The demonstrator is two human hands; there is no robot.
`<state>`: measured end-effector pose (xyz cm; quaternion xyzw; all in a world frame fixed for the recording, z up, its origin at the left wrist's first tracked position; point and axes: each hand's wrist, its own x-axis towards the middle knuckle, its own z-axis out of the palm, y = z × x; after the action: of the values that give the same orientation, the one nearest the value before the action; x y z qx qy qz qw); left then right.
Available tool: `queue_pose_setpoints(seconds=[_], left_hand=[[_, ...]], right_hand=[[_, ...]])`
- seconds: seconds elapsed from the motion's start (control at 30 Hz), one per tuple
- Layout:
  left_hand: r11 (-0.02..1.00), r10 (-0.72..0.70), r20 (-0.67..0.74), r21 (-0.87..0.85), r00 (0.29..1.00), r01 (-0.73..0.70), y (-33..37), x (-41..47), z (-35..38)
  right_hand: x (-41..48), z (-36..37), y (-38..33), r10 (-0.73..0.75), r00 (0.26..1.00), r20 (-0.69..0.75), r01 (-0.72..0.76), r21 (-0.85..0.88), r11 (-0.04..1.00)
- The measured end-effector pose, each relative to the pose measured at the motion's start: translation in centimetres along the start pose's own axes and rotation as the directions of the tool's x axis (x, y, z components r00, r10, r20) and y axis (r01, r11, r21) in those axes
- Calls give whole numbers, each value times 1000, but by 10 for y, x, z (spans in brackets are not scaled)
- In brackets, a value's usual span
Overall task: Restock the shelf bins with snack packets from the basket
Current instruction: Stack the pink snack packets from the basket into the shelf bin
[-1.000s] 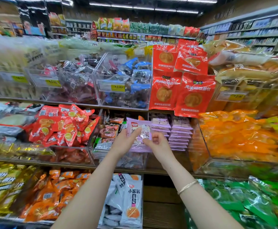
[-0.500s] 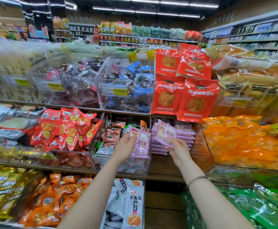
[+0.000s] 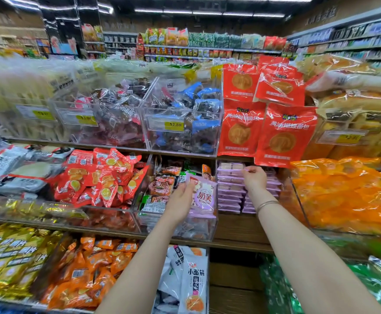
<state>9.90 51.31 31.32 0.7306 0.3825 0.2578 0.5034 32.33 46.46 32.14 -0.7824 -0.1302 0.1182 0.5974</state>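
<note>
The person's left grip [image 3: 180, 201] is clasped round a purple packet [image 3: 204, 196], held upright in front of a clear bin [image 3: 185, 230] on the middle shelf [image 3: 237, 232]. At 3 o'clock from it, the right grip [image 3: 254, 179] pinches the top packet [image 3: 229, 166] of a purple stack [image 3: 230, 193]. Red bags [image 3: 284, 134] sit at 12 o'clock of the stack; orange bags [image 3: 343, 191] lie at its 3 o'clock. A thin bracelet [image 3: 267, 203] circles the right wrist.
</note>
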Motion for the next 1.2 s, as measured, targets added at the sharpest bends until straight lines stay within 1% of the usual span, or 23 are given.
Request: queue_pose_setpoints(seconds=[0.03, 0.1, 0.17, 0.2, 0.23, 0.27, 0.33, 0.37, 0.4, 0.47, 0.5, 0.57, 0.63, 0.67, 0.7, 0.73, 0.77, 0.8, 0.83, 0.9, 1.03, 1.13, 1.2], left_hand=[[1000, 0, -1, -1, 1000, 0, 0, 0, 0], [1000, 0, 0, -12, 1000, 0, 0, 0, 0], [999, -3, 7, -40, 1000, 4, -1, 2, 0], [998, -8, 8, -66, 1000, 9, -2, 4, 0], [994, -20, 8, -103, 1000, 21, -3, 5, -1], [989, -35, 6, -141, 999, 35, -4, 7, -1], [978, -70, -7, -197, 998, 67, -8, 11, -2], [970, -91, -10, -227, 996, 86, -10, 13, -2], [959, -113, -6, -261, 994, 107, -12, 14, -2], [948, -124, 7, -293, 992, 121, -14, 15, -3], [953, -115, 20, -280, 993, 116, -13, 15, -3], [964, -53, 61, -258, 997, 67, -9, 11, 0], [987, 69, 70, -149, 995, -58, -4, 2, 6], [989, 147, 66, 0, 987, -147, -4, -4, 11], [937, 240, 67, 246, 968, -249, -8, -9, 17], [792, 369, 60, 503, 927, -347, -13, -15, 23], [620, 490, 68, 673, 869, -403, -18, -22, 30], [485, 577, 98, 758, 811, -437, -21, -27, 36], [407, 625, 113, 797, 773, -446, -23, -31, 41], [362, 666, 93, 827, 740, -431, -26, -28, 44], [334, 739, 60, 833, 671, -442, -31, -22, 45], [340, 755, 41, 829, 654, -445, -32, -20, 47], [344, 761, 30, 828, 649, -442, -32, -19, 47]], right_hand=[[-2, -2, -1, -30, 1000, -3, 30, -71, 997], [-12, -6, -1, -116, 993, -21, 112, -135, 984], [-33, -11, 4, -257, 965, -55, 248, -135, 959], [-47, -12, 7, -320, 947, -19, 317, -109, 942], [-64, -12, 11, -369, 926, 72, 374, -71, 925], [-82, -10, 15, -398, 894, 203, 413, -34, 910], [-113, -5, 23, -431, 796, 426, 472, 9, 881], [-123, -3, 25, -429, 771, 470, 481, 13, 877], [-130, -2, 26, -421, 772, 477, 477, 4, 879], [-135, -2, 26, -395, 795, 460, 447, -3, 895], [-135, -2, 28, -376, 807, 455, 409, 27, 912], [-136, -5, 28, -317, 840, 441, 270, 167, 948], [-134, -9, 29, -209, 895, 394, 91, 296, 951], [-130, -13, 29, -142, 924, 355, 19, 328, 945], [-124, -17, 32, -74, 947, 313, -45, 356, 933], [-117, -22, 35, -10, 961, 278, -104, 391, 915], [-109, -28, 39, 52, 967, 251, -159, 428, 890], [-102, -34, 43, 106, 967, 232, -205, 463, 862], [-95, -41, 46, 144, 966, 216, -235, 495, 837], [-80, -55, 52, 201, 962, 187, -272, 550, 789], [-51, -75, 51, 273, 950, 150, -304, 630, 715], [-34, -74, 41, 269, 945, 183, -319, 682, 657], [-27, -69, 32, 270, 949, 163, -300, 733, 611]])
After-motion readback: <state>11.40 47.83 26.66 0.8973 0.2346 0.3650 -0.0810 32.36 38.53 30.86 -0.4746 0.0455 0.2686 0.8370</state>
